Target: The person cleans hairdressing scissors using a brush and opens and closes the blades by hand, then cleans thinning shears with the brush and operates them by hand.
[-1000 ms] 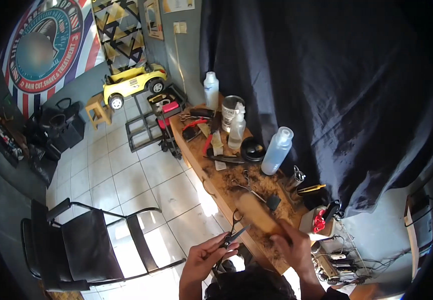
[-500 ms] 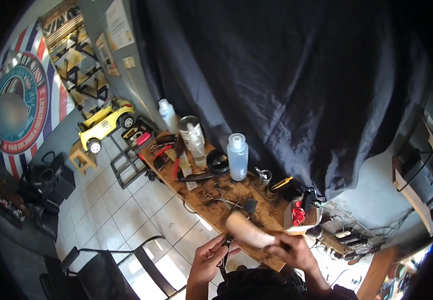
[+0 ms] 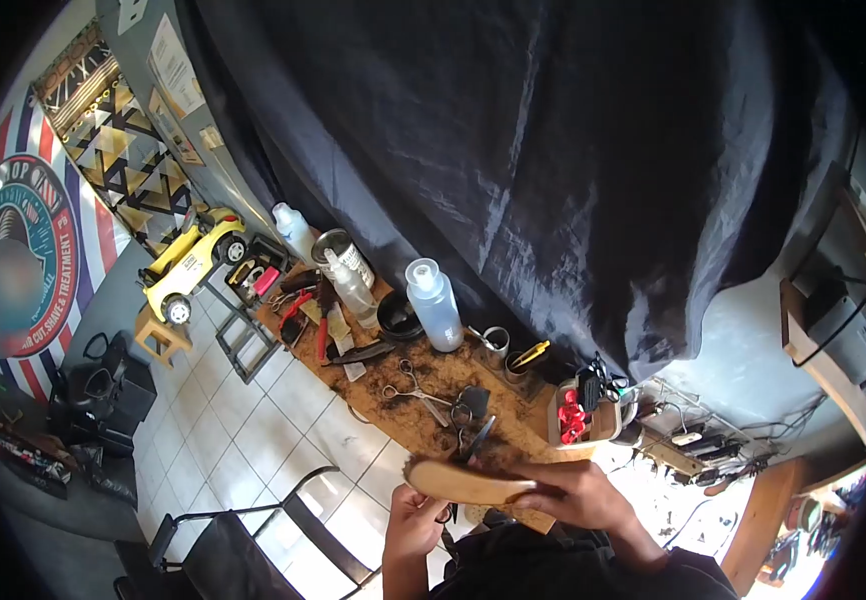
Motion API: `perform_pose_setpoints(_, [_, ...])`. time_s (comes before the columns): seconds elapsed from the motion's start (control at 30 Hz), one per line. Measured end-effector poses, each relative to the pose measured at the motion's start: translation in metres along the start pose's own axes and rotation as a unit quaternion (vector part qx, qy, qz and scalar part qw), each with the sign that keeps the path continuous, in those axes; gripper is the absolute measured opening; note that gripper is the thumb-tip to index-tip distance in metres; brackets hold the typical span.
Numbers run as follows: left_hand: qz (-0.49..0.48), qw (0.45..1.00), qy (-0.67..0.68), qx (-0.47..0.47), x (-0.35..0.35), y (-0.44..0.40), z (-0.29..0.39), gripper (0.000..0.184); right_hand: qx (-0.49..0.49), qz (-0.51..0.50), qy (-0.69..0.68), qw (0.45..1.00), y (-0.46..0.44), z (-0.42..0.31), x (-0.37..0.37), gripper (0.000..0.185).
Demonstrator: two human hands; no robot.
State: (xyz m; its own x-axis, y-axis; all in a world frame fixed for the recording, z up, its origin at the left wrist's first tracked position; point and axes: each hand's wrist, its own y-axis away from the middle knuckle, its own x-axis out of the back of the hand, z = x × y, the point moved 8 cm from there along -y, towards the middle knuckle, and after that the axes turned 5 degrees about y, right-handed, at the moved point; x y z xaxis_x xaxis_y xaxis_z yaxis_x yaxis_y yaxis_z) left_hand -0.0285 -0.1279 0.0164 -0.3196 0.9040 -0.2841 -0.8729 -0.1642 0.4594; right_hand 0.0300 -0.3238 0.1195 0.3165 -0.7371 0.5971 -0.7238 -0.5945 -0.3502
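My right hand [image 3: 581, 494] is closed on the end of a wooden brush [image 3: 473, 485], its bristles facing the bench. The brush lies across the front of my left hand [image 3: 415, 520], whose fingers are closed around dark-handled scissors [image 3: 448, 514], partly hidden by the brush. Blades and a finger ring show just beyond the brush. On the wooden bench [image 3: 533, 425], strewn with dark hair clippings, lie silver scissors [image 3: 423, 396] and a small dark square piece [image 3: 472, 401].
A blue bottle [image 3: 435, 308], a spray bottle [image 3: 351, 292] and a black bowl [image 3: 398, 315] stand along the bench's back. A container with red items [image 3: 572, 416] stands at its right. A black chair [image 3: 238, 560] is at lower left, and a dark curtain [image 3: 513, 150] hangs behind.
The view has swung to the right. The brush has moved from beyond the scissors to right in front of my left hand, covering part of them. Both hands keep their holds.
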Motion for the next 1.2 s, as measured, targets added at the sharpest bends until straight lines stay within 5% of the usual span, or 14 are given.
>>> perform_pose_setpoints(0.07, [-0.133,0.967,0.159,-0.147,-0.029,0.007,0.030,0.045,-0.141,-0.020,-0.052,0.988,-0.004,0.016,-0.001,0.042])
perform_pose_setpoints(0.2, [-0.131,0.967,0.174,-0.134,-0.028,0.012,0.036,0.044,-0.193,0.179,0.015,0.965,-0.002,0.029,0.023,0.032])
perform_pose_setpoints(0.33, [-0.066,0.977,0.180,-0.094,-0.006,0.000,0.013,0.043,-0.176,-0.055,-0.021,0.983,0.006,0.010,-0.002,0.039])
perform_pose_setpoints(0.4, [-0.118,0.963,0.195,-0.144,-0.025,0.007,0.034,0.045,-0.104,-0.042,-0.050,0.992,0.007,0.000,-0.012,0.042])
perform_pose_setpoints(0.6, [-0.161,0.962,0.193,-0.109,-0.026,0.012,0.031,0.045,-0.224,0.230,0.073,0.944,0.027,0.017,0.018,0.043])
perform_pose_setpoints(0.67, [-0.158,0.961,0.196,-0.112,-0.028,0.013,0.030,0.044,-0.229,0.227,0.049,0.945,0.030,0.010,0.021,0.038])
perform_pose_setpoints(0.73, [-0.124,0.948,0.274,-0.103,-0.015,0.004,0.019,0.042,-0.181,-0.017,0.011,0.983,0.032,0.012,-0.016,0.038])
perform_pose_setpoints(0.8, [-0.080,0.966,0.202,-0.142,-0.011,0.001,0.022,0.039,-0.056,0.037,-0.022,0.997,0.020,-0.007,-0.022,0.045])
perform_pose_setpoints(0.87, [-0.046,0.973,0.207,-0.096,0.008,-0.006,0.001,0.041,-0.140,0.020,0.046,0.989,0.017,0.005,-0.018,0.046])
perform_pose_setpoints(1.0, [-0.116,0.954,0.242,-0.133,-0.011,0.011,0.018,0.037,-0.151,0.188,0.130,0.962,0.003,0.014,0.033,0.038])
perform_pose_setpoints(1.13, [-0.078,0.942,0.296,-0.138,-0.017,0.000,0.005,0.037,-0.082,0.021,-0.104,0.991,0.001,0.016,0.018,0.032])
perform_pose_setpoints(1.2, [-0.103,0.931,0.314,-0.158,-0.024,-0.010,0.006,0.040,-0.044,-0.040,-0.092,0.994,0.000,0.008,0.008,0.038])
